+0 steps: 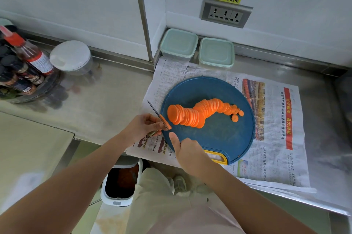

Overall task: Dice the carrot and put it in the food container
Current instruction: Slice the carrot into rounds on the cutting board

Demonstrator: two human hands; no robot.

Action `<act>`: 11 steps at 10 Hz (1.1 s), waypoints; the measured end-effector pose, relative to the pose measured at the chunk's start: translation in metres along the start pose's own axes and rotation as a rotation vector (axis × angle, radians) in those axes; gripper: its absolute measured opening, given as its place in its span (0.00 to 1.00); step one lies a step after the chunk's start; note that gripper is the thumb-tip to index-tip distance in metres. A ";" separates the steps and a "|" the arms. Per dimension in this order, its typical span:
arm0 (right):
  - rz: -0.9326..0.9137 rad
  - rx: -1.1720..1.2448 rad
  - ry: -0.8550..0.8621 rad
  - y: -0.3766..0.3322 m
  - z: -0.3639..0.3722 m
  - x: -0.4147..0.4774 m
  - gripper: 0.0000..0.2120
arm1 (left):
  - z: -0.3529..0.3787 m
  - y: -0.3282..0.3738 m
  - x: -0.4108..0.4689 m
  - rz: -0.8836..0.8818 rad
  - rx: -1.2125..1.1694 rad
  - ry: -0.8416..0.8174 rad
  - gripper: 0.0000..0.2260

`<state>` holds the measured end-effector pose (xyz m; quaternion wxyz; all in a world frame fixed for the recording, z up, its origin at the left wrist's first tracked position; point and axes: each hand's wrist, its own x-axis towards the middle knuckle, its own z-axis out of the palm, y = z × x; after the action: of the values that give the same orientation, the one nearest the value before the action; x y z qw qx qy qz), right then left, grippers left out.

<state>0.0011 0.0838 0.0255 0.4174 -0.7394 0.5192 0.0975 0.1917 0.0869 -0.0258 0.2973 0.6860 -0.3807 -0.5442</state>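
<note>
right grip (185, 149) curled round knife (154, 110) | left grip (146, 125) at the blade, we cannot tell whether pinching | we see carrot slices (192, 115) fanned on board (219, 134)

Carrot slices (198, 113) on blue board (219, 134)

My cutting board (219, 134) looks matt plastic, the left food container (179, 45) frosted plastic, the newspaper (276, 148) thin paper, my work surface (106, 96) dull, smeared metal.
</note>
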 end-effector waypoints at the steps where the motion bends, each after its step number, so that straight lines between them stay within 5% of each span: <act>1: -0.002 -0.005 -0.012 -0.004 -0.007 0.003 0.26 | -0.003 -0.003 0.001 -0.003 0.005 -0.001 0.20; 4: 0.086 -0.014 0.006 0.003 0.009 0.015 0.28 | -0.002 -0.001 0.004 -0.005 0.052 -0.003 0.11; 6: 0.091 0.030 -0.081 0.000 -0.005 0.016 0.25 | -0.004 0.000 0.005 -0.015 0.070 -0.027 0.18; 7: 0.077 0.064 -0.126 -0.002 -0.013 0.018 0.26 | -0.003 0.001 0.003 -0.007 0.092 -0.026 0.14; 11: 0.108 0.044 0.006 -0.004 0.008 0.031 0.24 | -0.006 0.000 0.002 -0.010 0.088 -0.054 0.17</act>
<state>0.0204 0.0684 0.0043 0.4262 -0.7012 0.5616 0.1063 0.1981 0.0847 -0.0252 0.2535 0.6854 -0.4087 -0.5468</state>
